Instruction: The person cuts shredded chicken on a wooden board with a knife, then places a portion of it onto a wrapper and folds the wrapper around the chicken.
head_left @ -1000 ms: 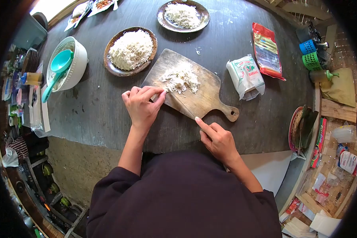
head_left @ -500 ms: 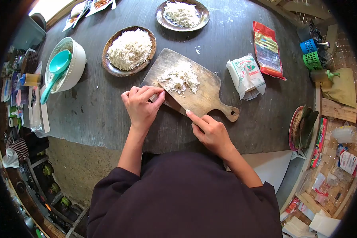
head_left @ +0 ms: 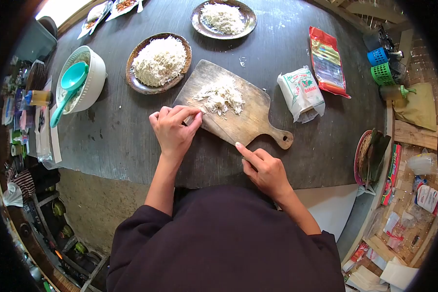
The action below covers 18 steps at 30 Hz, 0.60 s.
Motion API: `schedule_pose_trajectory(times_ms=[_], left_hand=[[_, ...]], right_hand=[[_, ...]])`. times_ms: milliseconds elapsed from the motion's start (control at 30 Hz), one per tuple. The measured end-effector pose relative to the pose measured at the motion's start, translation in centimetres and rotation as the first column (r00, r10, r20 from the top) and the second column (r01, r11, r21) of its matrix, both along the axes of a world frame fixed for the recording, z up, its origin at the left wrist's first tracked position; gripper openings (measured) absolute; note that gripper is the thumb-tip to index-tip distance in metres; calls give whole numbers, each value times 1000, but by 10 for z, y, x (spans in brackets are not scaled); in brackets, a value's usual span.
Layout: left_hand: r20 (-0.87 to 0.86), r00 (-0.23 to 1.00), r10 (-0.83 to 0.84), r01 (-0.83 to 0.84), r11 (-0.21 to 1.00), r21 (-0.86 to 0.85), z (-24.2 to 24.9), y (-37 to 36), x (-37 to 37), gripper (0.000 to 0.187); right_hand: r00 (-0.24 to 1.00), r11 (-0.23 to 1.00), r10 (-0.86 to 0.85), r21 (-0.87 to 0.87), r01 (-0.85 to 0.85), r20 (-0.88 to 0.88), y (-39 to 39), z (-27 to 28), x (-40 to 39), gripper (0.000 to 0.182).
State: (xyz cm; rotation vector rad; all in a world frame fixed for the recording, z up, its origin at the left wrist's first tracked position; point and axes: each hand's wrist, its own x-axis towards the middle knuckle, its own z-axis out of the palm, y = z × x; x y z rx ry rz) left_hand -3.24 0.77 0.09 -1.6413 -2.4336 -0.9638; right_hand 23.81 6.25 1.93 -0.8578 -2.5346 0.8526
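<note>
A wooden cutting board point(head_left: 250, 119) lies slanted on the table with a heap of pale, finely cut shreds point(head_left: 222, 96) on it. At the board's near-left edge my left hand point(head_left: 173, 129) is closed, fingertips pinched on a small pale piece mostly hidden by the fingers. My right hand point(head_left: 266, 170) is closed round a knife point(head_left: 224, 130), its index finger stretched along the blade's back. The thin blade runs over the board's near edge toward my left fingertips; the handle is hidden in the hand.
Plates of white shreds, one brown-rimmed plate point(head_left: 131, 78) and one farther plate point(head_left: 252, 24), stand beyond the board. A white basket point(head_left: 96, 80) with a turquoise ladle point(head_left: 73, 78) is at left. A white packet point(head_left: 301, 95) and a red packet point(head_left: 328, 63) lie at right.
My right hand has shifted slightly right and toward me with the knife, and the blade now looks thinner, turned more edge-on. My left hand stays in place.
</note>
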Motion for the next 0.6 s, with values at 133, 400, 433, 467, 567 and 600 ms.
schedule_pose_trajectory(times_ms=[133,400,433,467,567,600], left_hand=[[-6,1000,-2,2,1000,-6,-1,1,-1,8],[-21,1000,8,-7,1000,17,-3,1,-1,7],[-20,1000,4,-4,1000,4,-2,1,-1,7],[-19,1000,2,-2,1000,-9,-1,1,-1,7],[-23,1000,13,-13,1000,-5,0,0,0,7],[-23,1000,15,-15,1000,-4,1,0,0,7]], right_hand=[[1000,1000,14,-2,-14,3,0,-3,-3,58],[1000,1000,6,11,-6,17,4,-4,-22,56],[1000,1000,6,13,-6,16,4,-5,-22,56],[1000,1000,6,15,-6,18,4,-6,-21,55],[1000,999,8,31,-9,17,3,-7,-15,55],[1000,999,9,42,-10,16,2,-7,-10,55]])
